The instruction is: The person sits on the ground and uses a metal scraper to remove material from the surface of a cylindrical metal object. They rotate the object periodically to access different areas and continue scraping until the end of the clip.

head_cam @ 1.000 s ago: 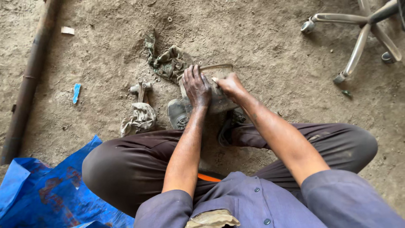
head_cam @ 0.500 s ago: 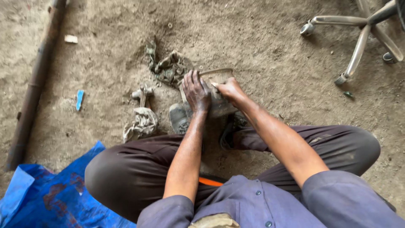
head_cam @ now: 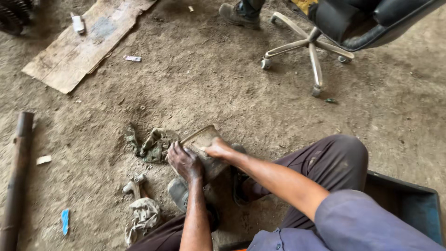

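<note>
**Both hands on a grimy flat piece, down on the dirt floor**

We had both hands on the same thing. Our left hand was closed over the near edge of a flat, dirt-caked metal piece, and our right hand gripped its right side, fingers wrapped around it. The piece sat tilted between the hands, just above our shoes.

Just left of the left hand lay a greasy rag. Nearer us on that side were a small metal fitting and a second rag.

Farther left ran a rusty pipe. Well beyond the hands lay a sheet of cardboard, and off to the right stood an office chair.

Judging by the grime on the piece and the rags lying untouched, we took the work as barely begun, with most of it left.
</note>
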